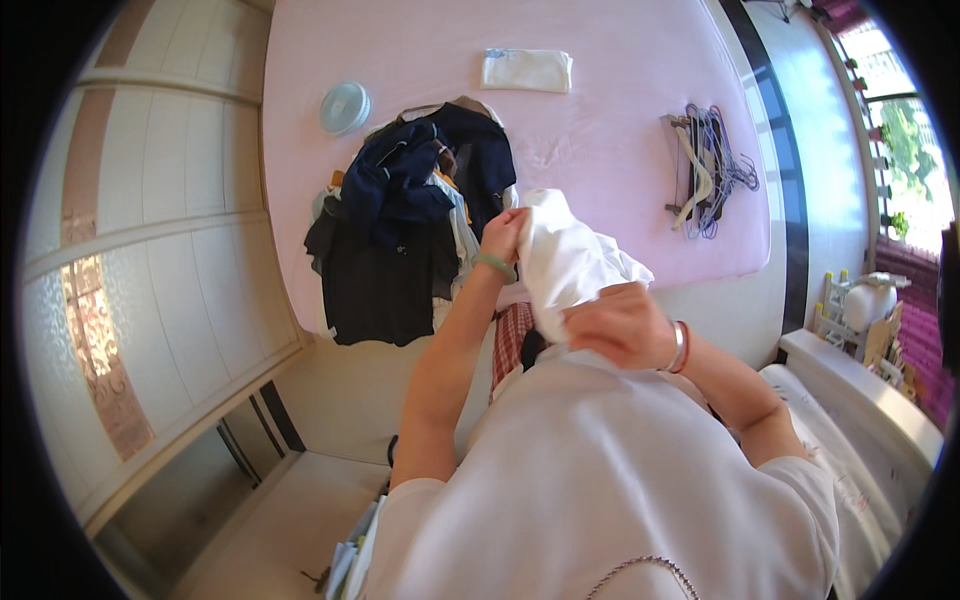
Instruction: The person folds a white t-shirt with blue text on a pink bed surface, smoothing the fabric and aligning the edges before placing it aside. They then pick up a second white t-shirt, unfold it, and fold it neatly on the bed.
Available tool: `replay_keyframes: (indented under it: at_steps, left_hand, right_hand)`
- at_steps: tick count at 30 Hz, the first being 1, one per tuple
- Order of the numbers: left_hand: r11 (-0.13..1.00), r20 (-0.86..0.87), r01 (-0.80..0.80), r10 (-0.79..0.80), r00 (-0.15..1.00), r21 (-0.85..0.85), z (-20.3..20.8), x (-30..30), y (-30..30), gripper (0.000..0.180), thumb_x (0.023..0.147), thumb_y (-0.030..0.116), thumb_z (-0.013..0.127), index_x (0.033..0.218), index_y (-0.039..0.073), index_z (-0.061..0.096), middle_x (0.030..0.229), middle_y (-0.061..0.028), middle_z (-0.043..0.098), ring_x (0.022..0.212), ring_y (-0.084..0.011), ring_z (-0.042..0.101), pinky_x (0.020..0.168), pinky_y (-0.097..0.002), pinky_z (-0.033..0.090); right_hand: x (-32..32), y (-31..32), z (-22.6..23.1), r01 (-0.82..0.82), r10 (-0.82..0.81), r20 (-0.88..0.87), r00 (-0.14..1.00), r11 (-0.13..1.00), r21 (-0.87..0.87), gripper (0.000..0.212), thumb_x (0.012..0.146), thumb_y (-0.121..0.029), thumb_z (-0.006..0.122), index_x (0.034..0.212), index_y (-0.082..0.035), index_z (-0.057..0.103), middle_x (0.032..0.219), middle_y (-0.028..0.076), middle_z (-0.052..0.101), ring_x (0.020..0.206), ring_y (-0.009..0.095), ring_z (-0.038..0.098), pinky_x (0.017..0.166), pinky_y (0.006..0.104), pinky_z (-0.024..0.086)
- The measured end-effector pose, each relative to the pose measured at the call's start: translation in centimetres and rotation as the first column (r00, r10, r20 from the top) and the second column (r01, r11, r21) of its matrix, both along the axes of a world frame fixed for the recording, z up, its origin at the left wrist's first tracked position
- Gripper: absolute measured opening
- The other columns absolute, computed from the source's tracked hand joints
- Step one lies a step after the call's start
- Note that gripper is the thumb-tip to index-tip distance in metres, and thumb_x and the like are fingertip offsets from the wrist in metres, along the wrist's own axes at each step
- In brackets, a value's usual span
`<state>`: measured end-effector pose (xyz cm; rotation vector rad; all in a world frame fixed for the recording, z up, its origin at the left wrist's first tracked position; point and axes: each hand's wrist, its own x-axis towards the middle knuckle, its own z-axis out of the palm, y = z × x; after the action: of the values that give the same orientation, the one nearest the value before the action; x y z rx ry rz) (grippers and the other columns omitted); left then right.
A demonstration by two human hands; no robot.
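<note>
A white cloth garment (572,262) hangs bunched between my hands in front of my body, above the near edge of the bed. My left hand (503,235), with a green bangle at the wrist, is closed on its upper left edge. At the garment's lower right is my right hand (628,325), wearing a silver bangle and a red band. Its fingers are curled but smeared by motion, so whether they grip the cloth is unclear. To the left lies a heap of dark clothes (385,285), with navy, black and some white pieces.
The bed has a pink sheet (610,60). A folded white cloth (527,72) lies toward the far side, and a pale blue round plastic item (345,107) sits behind the heap. Several hangers (708,172) are piled at right. Pale cabinet doors (170,160) stand along the left.
</note>
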<state>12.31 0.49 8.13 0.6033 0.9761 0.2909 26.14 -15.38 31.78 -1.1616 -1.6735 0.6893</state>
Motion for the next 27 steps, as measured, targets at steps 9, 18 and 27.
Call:
replay_keyframes:
  at_steps: [9, 18, 27]
  left_hand:
    - [0.884, 0.052, -0.154, 0.147, 0.988, 0.441, 13.9, -0.7, -0.6, 0.02, 0.095, 0.014, 0.057, 0.114, 0.008, 0.056, 0.091, -0.0037, 0.065, 0.082, -0.0087, 0.06, 0.069, -0.0224, 0.048]
    - [0.663, 0.112, -0.122, 0.057, 0.992, 0.739, 19.5, -1.4, -6.0, 0.018, 0.097, 0.01, 0.054, 0.114, 0.005, 0.056, 0.075, 0.0055, 0.05, 0.069, -0.0014, 0.042, 0.063, -0.0177, 0.034]
    - [0.543, -0.16, 0.177, -0.079, 0.984, 0.821, 21.2, -4.3, -4.5, 0.046, 0.093, 0.013, 0.058, 0.135, 0.003, 0.044, 0.11, -0.0105, 0.061, 0.098, -0.016, 0.059, 0.082, -0.0273, 0.048]
  right_hand:
    - [5.2, -7.2, -4.1, 0.646, -0.651, 0.173, 0.739, 0.611, -0.459, 0.021, 0.083, -0.002, 0.064, 0.103, -0.006, 0.059, 0.082, 0.003, 0.063, 0.066, 0.015, 0.058, 0.063, 0.0259, 0.048]
    - [0.3, 1.6, -4.1, 0.264, -0.361, -0.211, 0.908, 0.887, -0.38, 0.031, 0.09, -0.029, 0.064, 0.103, -0.001, 0.062, 0.092, 0.016, 0.065, 0.074, 0.027, 0.059, 0.065, 0.0316, 0.047]
    - [-0.8, 5.0, -0.2, 0.315, -0.426, -0.27, 0.863, 0.873, -0.371, 0.019, 0.095, -0.017, 0.056, 0.086, -0.001, 0.055, 0.065, 0.01, 0.05, 0.059, 0.017, 0.042, 0.056, 0.0294, 0.041]
